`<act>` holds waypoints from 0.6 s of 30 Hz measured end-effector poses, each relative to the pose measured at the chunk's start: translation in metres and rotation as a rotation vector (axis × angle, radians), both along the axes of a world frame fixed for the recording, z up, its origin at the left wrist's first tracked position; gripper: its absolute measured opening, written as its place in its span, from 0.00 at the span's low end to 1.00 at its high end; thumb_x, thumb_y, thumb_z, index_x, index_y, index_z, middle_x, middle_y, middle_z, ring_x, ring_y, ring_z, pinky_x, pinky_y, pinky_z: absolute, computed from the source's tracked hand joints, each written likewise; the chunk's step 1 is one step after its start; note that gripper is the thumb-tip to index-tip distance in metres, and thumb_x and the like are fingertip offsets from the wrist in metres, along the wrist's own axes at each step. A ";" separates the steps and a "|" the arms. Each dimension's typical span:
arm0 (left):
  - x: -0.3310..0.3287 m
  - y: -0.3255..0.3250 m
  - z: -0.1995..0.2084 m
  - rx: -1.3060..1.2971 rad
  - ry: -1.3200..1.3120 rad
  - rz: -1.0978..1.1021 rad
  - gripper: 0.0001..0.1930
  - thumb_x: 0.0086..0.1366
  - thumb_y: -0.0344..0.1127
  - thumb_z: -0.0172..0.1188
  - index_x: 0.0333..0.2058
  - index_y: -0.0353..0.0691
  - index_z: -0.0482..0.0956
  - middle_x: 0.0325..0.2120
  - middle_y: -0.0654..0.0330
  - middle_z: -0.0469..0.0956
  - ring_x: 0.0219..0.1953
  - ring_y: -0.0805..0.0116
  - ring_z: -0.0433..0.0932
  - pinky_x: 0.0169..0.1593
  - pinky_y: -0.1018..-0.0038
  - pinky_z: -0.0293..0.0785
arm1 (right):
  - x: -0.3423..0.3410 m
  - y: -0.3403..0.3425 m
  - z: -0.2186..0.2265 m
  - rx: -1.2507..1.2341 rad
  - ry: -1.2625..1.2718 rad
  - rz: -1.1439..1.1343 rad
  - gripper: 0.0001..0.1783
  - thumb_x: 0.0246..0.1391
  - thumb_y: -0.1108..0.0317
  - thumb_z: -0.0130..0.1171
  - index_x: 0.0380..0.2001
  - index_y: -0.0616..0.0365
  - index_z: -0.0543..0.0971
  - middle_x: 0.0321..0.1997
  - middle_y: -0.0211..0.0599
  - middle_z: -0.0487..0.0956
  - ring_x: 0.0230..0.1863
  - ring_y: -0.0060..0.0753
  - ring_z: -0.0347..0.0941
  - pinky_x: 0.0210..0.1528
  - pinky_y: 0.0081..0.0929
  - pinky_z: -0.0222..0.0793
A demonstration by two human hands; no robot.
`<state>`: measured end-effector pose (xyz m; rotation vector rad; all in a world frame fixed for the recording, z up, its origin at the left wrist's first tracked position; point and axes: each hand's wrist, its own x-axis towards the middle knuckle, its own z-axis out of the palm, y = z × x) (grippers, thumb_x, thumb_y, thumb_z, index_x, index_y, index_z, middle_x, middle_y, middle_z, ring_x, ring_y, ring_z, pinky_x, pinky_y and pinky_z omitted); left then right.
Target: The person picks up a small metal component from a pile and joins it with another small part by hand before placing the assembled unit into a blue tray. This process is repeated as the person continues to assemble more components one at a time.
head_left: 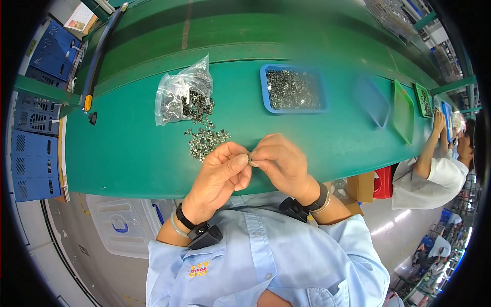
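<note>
My left hand (223,171) and my right hand (280,159) meet over the near edge of the green table. Thumbs and fingertips of both pinch one tiny metal part (250,159), mostly hidden by the fingers, so its exact kind is unclear. Just beyond my left hand lies a loose pile of small shiny metal parts (203,143). Behind that pile an opened clear plastic bag (171,100) lies on its side, with more of the parts spilling from its mouth. A blue tray (264,87) full of small metal pieces stands farther off, beyond my right hand.
To the right are a translucent blue tray (376,105), a green tray (404,115) and a smaller filled green tray (423,100). A co-worker (429,174) sits at the right end. Blue crates (36,166) stand left; a clear lidded box (115,225) is below the table.
</note>
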<state>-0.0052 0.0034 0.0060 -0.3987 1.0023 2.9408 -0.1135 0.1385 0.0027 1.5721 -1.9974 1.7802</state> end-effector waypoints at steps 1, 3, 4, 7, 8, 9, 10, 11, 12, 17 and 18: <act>0.000 0.001 -0.001 0.000 -0.001 0.000 0.08 0.65 0.35 0.56 0.36 0.37 0.71 0.21 0.60 0.74 0.18 0.74 0.68 0.21 0.78 0.60 | 0.001 0.000 0.000 -0.004 -0.010 -0.001 0.10 0.43 0.76 0.64 0.31 0.56 0.76 0.30 0.33 0.75 0.32 0.36 0.72 0.32 0.28 0.69; -0.001 0.002 -0.002 0.111 0.044 -0.017 0.06 0.65 0.34 0.55 0.35 0.38 0.71 0.24 0.61 0.75 0.19 0.75 0.69 0.21 0.80 0.61 | 0.002 0.000 -0.001 -0.008 -0.022 -0.001 0.10 0.43 0.76 0.64 0.31 0.56 0.76 0.30 0.33 0.75 0.32 0.35 0.72 0.32 0.28 0.69; -0.001 0.002 -0.003 0.167 0.067 -0.025 0.05 0.65 0.33 0.55 0.34 0.38 0.72 0.25 0.61 0.76 0.20 0.76 0.70 0.21 0.80 0.61 | 0.002 0.000 -0.001 -0.009 -0.046 0.001 0.10 0.43 0.76 0.64 0.31 0.56 0.76 0.30 0.33 0.75 0.32 0.35 0.73 0.32 0.28 0.70; -0.002 0.004 -0.005 0.161 0.071 -0.021 0.05 0.65 0.33 0.55 0.34 0.38 0.71 0.24 0.61 0.76 0.20 0.76 0.70 0.21 0.80 0.61 | 0.003 0.000 -0.003 -0.009 -0.095 0.001 0.10 0.43 0.77 0.64 0.31 0.56 0.76 0.30 0.33 0.76 0.32 0.35 0.73 0.31 0.28 0.70; -0.002 0.004 -0.005 0.157 0.073 -0.018 0.05 0.65 0.33 0.55 0.34 0.39 0.71 0.24 0.61 0.75 0.20 0.76 0.70 0.21 0.80 0.60 | 0.003 0.000 -0.004 -0.002 -0.097 -0.009 0.10 0.43 0.76 0.64 0.31 0.56 0.76 0.30 0.33 0.76 0.32 0.35 0.73 0.32 0.28 0.70; -0.002 0.003 -0.004 0.157 0.074 -0.018 0.05 0.65 0.33 0.55 0.34 0.39 0.71 0.24 0.61 0.75 0.20 0.76 0.70 0.21 0.80 0.60 | 0.003 0.000 -0.005 0.005 -0.098 -0.018 0.10 0.43 0.76 0.64 0.31 0.56 0.76 0.31 0.33 0.76 0.32 0.35 0.73 0.32 0.28 0.70; -0.003 0.003 -0.002 0.101 0.045 -0.007 0.05 0.66 0.34 0.54 0.34 0.39 0.71 0.23 0.61 0.75 0.20 0.76 0.69 0.21 0.80 0.61 | 0.003 0.000 -0.005 0.013 -0.100 -0.027 0.10 0.42 0.76 0.64 0.31 0.56 0.76 0.31 0.33 0.76 0.32 0.35 0.73 0.33 0.29 0.70; -0.003 0.002 0.000 0.044 0.016 0.005 0.05 0.66 0.34 0.54 0.34 0.39 0.71 0.23 0.61 0.74 0.20 0.75 0.69 0.21 0.80 0.61 | 0.002 0.001 -0.004 0.013 -0.100 -0.027 0.10 0.42 0.76 0.64 0.31 0.56 0.76 0.31 0.33 0.76 0.32 0.35 0.73 0.33 0.29 0.70; -0.003 0.001 0.002 -0.013 -0.013 0.016 0.05 0.66 0.34 0.54 0.34 0.39 0.71 0.22 0.62 0.74 0.20 0.75 0.69 0.21 0.80 0.61 | -0.001 0.001 -0.003 0.018 -0.032 -0.033 0.11 0.42 0.76 0.64 0.31 0.56 0.76 0.31 0.33 0.76 0.32 0.36 0.73 0.33 0.29 0.70; -0.003 0.003 0.011 -0.006 -0.023 0.037 0.06 0.67 0.35 0.53 0.34 0.39 0.71 0.21 0.62 0.73 0.19 0.75 0.69 0.21 0.80 0.61 | -0.004 -0.001 0.000 0.007 0.074 -0.041 0.11 0.42 0.76 0.65 0.32 0.56 0.76 0.31 0.34 0.76 0.32 0.37 0.73 0.34 0.30 0.70; -0.004 0.003 0.012 0.007 -0.013 0.033 0.06 0.67 0.35 0.53 0.34 0.39 0.71 0.21 0.62 0.73 0.19 0.75 0.69 0.21 0.80 0.61 | -0.003 -0.001 0.000 -0.004 0.057 -0.039 0.11 0.42 0.76 0.65 0.32 0.56 0.76 0.31 0.34 0.76 0.32 0.37 0.73 0.34 0.30 0.69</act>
